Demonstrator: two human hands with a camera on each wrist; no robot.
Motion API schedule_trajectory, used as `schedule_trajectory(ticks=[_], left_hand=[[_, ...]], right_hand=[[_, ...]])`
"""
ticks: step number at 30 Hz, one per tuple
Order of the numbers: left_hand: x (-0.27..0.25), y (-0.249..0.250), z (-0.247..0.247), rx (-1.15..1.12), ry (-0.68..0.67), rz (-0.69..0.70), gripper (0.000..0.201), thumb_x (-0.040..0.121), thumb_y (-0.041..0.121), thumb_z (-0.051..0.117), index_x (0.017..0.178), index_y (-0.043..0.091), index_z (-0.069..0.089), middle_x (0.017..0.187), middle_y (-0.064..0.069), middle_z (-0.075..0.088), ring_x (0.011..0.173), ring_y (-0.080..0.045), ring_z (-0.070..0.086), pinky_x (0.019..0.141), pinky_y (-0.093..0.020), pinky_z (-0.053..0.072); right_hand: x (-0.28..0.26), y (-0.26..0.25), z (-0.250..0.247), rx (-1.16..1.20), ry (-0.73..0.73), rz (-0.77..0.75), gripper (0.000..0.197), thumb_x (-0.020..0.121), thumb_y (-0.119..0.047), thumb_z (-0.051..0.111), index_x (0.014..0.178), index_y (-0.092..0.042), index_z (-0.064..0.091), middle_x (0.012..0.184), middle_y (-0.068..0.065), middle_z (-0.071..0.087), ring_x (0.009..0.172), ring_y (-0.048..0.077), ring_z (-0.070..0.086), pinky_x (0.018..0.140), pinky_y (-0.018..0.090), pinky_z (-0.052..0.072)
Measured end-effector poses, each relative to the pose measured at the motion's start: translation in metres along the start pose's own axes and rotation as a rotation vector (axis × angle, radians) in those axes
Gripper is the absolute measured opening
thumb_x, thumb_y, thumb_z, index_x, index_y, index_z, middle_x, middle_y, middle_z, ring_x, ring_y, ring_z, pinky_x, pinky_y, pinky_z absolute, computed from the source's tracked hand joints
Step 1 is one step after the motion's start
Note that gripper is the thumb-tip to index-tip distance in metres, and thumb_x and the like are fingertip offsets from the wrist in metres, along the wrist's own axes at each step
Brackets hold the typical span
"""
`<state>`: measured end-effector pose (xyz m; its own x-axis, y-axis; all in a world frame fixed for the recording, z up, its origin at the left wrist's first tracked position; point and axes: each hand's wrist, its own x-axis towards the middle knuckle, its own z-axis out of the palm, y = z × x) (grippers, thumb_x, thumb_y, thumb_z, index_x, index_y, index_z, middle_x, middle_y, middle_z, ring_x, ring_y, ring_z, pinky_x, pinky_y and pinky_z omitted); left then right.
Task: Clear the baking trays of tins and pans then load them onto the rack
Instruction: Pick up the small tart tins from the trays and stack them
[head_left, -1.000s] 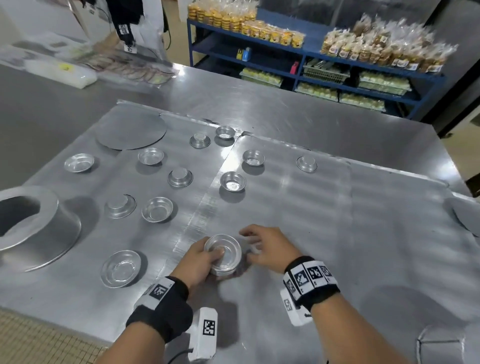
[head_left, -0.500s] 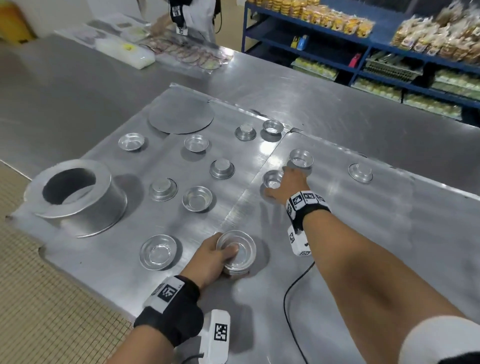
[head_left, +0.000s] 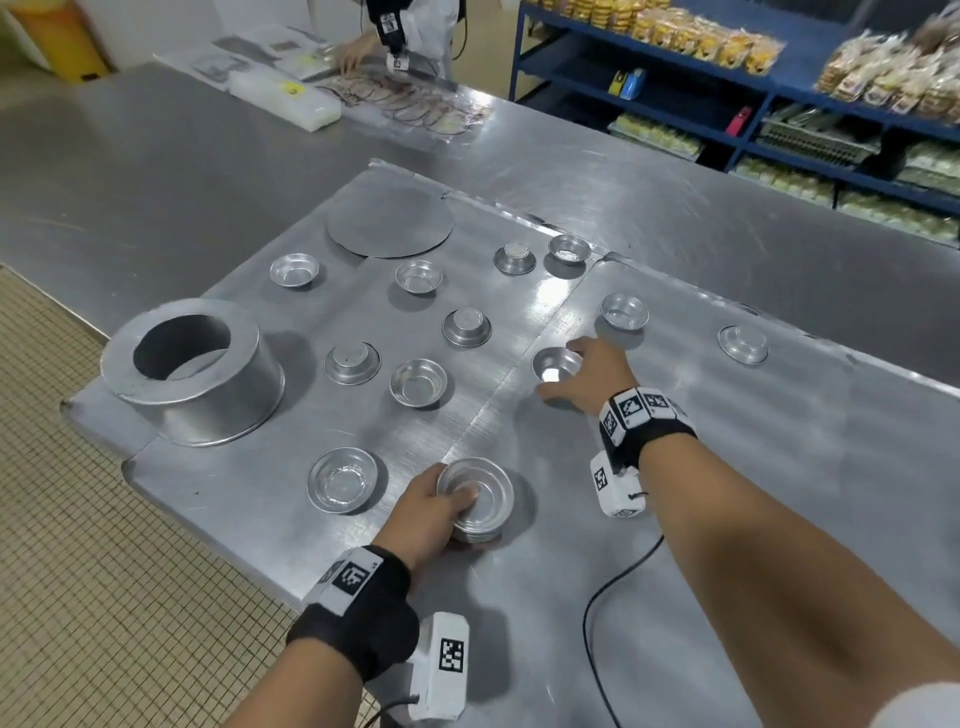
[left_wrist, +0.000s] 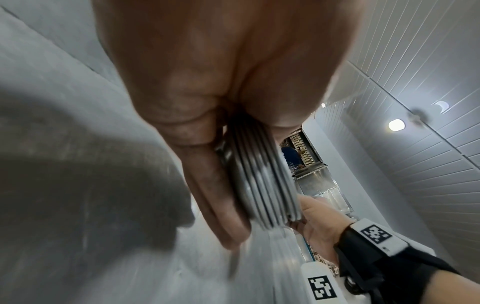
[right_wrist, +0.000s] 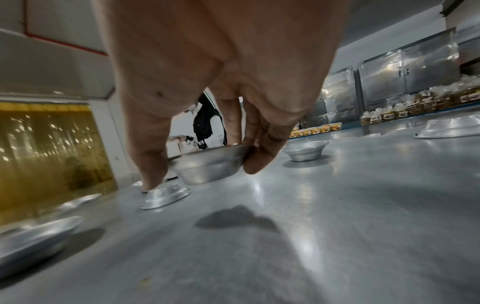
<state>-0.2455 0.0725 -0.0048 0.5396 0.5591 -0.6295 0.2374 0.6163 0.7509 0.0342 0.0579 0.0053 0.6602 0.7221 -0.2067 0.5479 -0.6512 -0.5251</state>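
Observation:
Two flat baking trays lie side by side on the steel table, strewn with several small round tins, some upright and some upside down. My left hand grips a stack of nested tins near the front edge; their stacked rims show in the left wrist view. Farther back my right hand pinches one small tin at the seam of the trays, lifted just off the surface. A large round pan sits upside down at the left corner.
A flat round disc lies at the back of the left tray. Loose tins sit beyond my right hand. A person works at the table's far side. Blue shelves hold packaged baked goods. A cable trails under my right arm.
My right hand left the stack, reached back to the tray seam and took hold of a small tin, which is now lifted. The left hand stayed on the stack.

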Motion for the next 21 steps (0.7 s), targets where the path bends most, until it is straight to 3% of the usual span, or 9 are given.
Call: schedule_trajectory(ticks=[6, 8, 11, 13, 15, 17, 21], left_hand=[[-0.003, -0.003, 0.016, 0.012, 0.017, 0.022, 0.024, 0.089, 0.007, 0.068, 0.111, 0.0, 0.063, 0.109, -0.034, 0.065, 0.09, -0.05, 0.069, 0.074, -0.07, 0.056], [-0.005, -0.002, 0.023, -0.006, 0.004, 0.032, 0.034, 0.086, 0.028, 0.077, 0.109, 0.005, 0.068, 0.11, -0.03, 0.069, 0.098, -0.049, 0.069, 0.08, -0.07, 0.055], [-0.004, -0.004, 0.031, 0.071, -0.07, 0.074, 0.063, 0.078, 0.07, 0.071, 0.112, 0.017, 0.074, 0.11, -0.017, 0.075, 0.103, -0.037, 0.072, 0.096, -0.062, 0.053], [-0.002, -0.006, 0.038, 0.099, -0.107, 0.069, 0.078, 0.07, 0.081, 0.069, 0.116, 0.018, 0.073, 0.111, -0.015, 0.075, 0.104, -0.033, 0.072, 0.1, -0.06, 0.051], [-0.004, -0.007, 0.046, 0.116, -0.114, 0.085, 0.076, 0.068, 0.076, 0.075, 0.113, 0.015, 0.072, 0.109, -0.015, 0.076, 0.105, -0.036, 0.072, 0.1, -0.06, 0.051], [-0.006, -0.008, 0.054, 0.118, -0.127, 0.098, 0.063, 0.07, 0.058, 0.082, 0.109, 0.009, 0.07, 0.107, -0.022, 0.074, 0.102, -0.041, 0.071, 0.098, -0.063, 0.052], [-0.006, -0.014, 0.068, 0.169, -0.135, 0.095, 0.046, 0.066, 0.027, 0.075, 0.107, 0.007, 0.068, 0.103, -0.023, 0.073, 0.094, -0.035, 0.072, 0.093, -0.056, 0.054]], right_hand=[[-0.076, -0.003, -0.003, 0.158, -0.04, -0.191, 0.088, 0.054, -0.05, 0.091, 0.13, -0.023, 0.058, 0.124, -0.007, 0.057, 0.115, 0.011, 0.055, 0.101, 0.035, 0.048], [-0.1, -0.002, -0.004, 0.193, -0.044, -0.233, 0.086, 0.051, -0.053, 0.09, 0.127, -0.026, 0.06, 0.119, -0.013, 0.058, 0.109, 0.006, 0.057, 0.098, 0.033, 0.05], [-0.131, 0.002, -0.006, 0.236, -0.029, -0.317, 0.081, 0.049, -0.056, 0.089, 0.121, -0.031, 0.062, 0.113, -0.018, 0.058, 0.103, 0.0, 0.06, 0.091, 0.029, 0.053], [-0.148, 0.005, -0.006, 0.24, -0.019, -0.363, 0.076, 0.049, -0.052, 0.09, 0.118, -0.033, 0.062, 0.111, -0.02, 0.058, 0.102, -0.003, 0.06, 0.09, 0.023, 0.051], [-0.162, 0.008, -0.007, 0.206, -0.021, -0.385, 0.08, 0.05, -0.054, 0.088, 0.121, -0.032, 0.061, 0.111, -0.022, 0.055, 0.102, -0.005, 0.058, 0.091, 0.018, 0.048], [-0.172, 0.011, -0.007, 0.172, -0.03, -0.395, 0.085, 0.049, -0.058, 0.087, 0.125, -0.03, 0.06, 0.113, -0.022, 0.054, 0.103, -0.005, 0.056, 0.093, 0.016, 0.046], [-0.187, 0.018, -0.006, 0.1, -0.035, -0.42, 0.086, 0.051, -0.064, 0.085, 0.126, -0.029, 0.059, 0.117, -0.019, 0.055, 0.11, 0.0, 0.05, 0.097, 0.018, 0.041]])
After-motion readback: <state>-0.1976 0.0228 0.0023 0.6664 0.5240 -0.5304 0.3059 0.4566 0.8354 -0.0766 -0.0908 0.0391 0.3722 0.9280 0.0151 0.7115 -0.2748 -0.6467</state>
